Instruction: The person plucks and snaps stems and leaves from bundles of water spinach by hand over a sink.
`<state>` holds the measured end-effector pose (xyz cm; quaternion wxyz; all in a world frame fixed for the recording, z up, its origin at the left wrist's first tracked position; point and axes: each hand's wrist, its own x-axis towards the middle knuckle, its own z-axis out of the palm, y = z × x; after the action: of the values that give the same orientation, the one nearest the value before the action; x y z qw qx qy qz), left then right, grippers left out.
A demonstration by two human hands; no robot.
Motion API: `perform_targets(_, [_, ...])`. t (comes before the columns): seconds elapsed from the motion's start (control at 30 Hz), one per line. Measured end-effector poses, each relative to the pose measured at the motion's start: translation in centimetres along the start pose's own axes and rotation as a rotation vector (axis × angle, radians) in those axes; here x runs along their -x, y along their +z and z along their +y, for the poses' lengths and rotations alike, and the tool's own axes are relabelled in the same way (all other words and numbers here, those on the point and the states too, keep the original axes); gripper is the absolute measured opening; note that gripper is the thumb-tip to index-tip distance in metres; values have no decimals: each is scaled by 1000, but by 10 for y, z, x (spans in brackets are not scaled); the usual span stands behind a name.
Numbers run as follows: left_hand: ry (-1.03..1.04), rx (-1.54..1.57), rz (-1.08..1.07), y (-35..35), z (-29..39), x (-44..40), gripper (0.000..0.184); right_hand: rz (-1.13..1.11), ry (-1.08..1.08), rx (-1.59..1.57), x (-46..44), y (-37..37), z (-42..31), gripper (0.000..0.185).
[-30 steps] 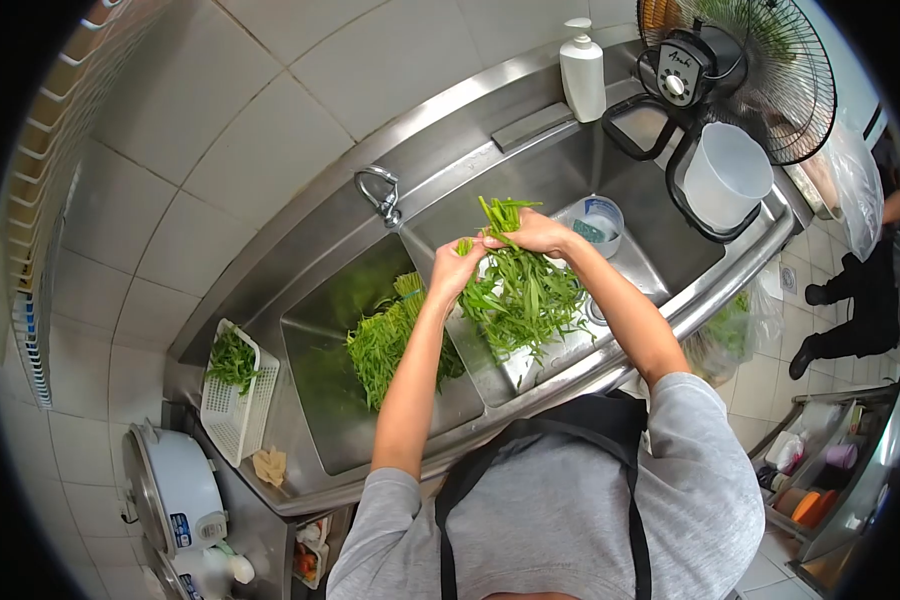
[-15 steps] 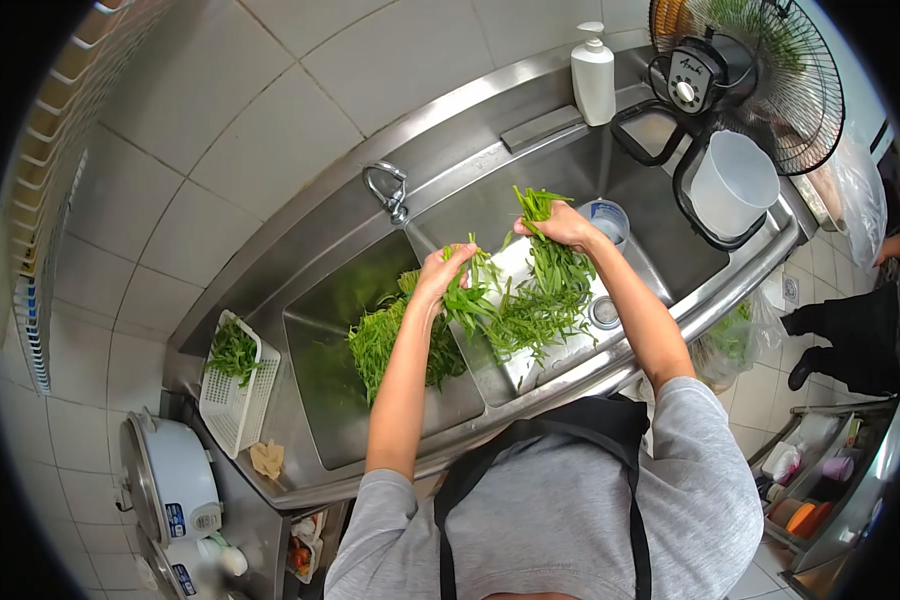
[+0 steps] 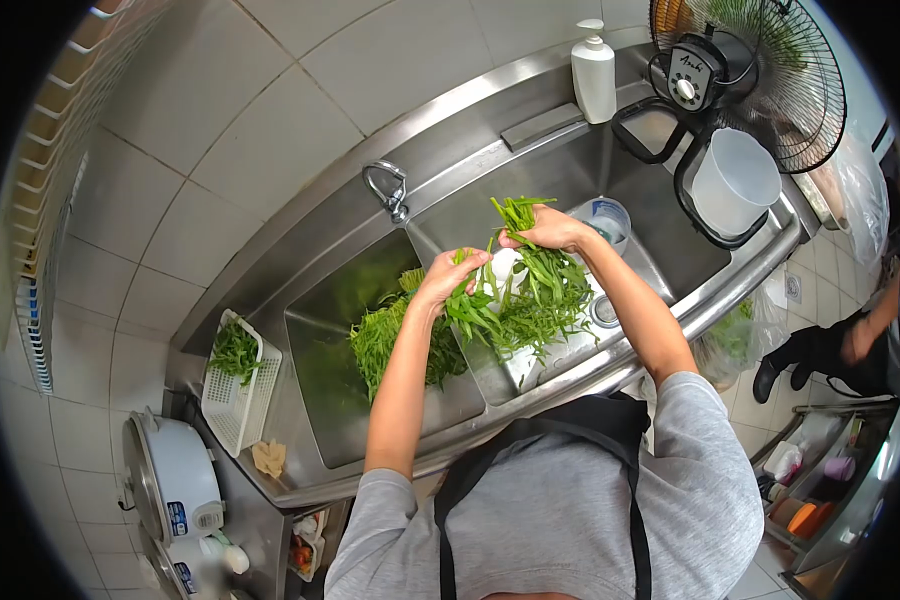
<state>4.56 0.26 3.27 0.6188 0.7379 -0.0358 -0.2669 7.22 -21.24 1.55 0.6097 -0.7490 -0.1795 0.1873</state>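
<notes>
Left hand (image 3: 449, 278) pinches a few leafy greens (image 3: 473, 316); right hand (image 3: 553, 231) clasps a fuller bunch (image 3: 547, 278), both above the steel sink (image 3: 660, 245).

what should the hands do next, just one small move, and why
Probably bring the left grip slightly closer and pinch off a few sprigs from the leafy bunch. The right grip holds that bunch with its stems poking up, and the left fingertips are close beside it, while the left grip has some greens hanging from it.
</notes>
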Motion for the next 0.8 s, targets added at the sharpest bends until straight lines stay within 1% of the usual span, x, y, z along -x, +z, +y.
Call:
perform_targets(0.1, [-3, 15, -19, 0, -2, -1, 28, -1, -56, -10, 2, 4, -2, 28])
perform_targets(0.2, [-20, 6, 5, 2, -1, -1, 27, -44, -38, 6, 4, 5, -11, 23])
perform_targets(0.3, [-34, -19, 20, 4, 2, 0, 26, -39, -38, 40, 3, 5, -13, 23])
perform_targets(0.5, [-9, -113, -16, 5, 5, 5, 24, 8, -20, -30, 1, 2, -4, 24])
perform_targets(0.67, [-32, -188, -2, 2, 3, 6, 29, 27, -21, 220, -4, 1, 10, 26])
perform_targets(0.7, [-75, -203, -23, 1, 2, 6, 27, 37, -16, 281, -4, 1, 8, 26])
perform_targets(0.77, [-159, -234, -67, -5, -4, 2, 25, 38, -33, 294, -2, -1, 5, 25])
perform_targets(0.8, [-116, -392, -90, -14, -18, -5, 24, 39, -42, 301, -1, -3, 3, 24])
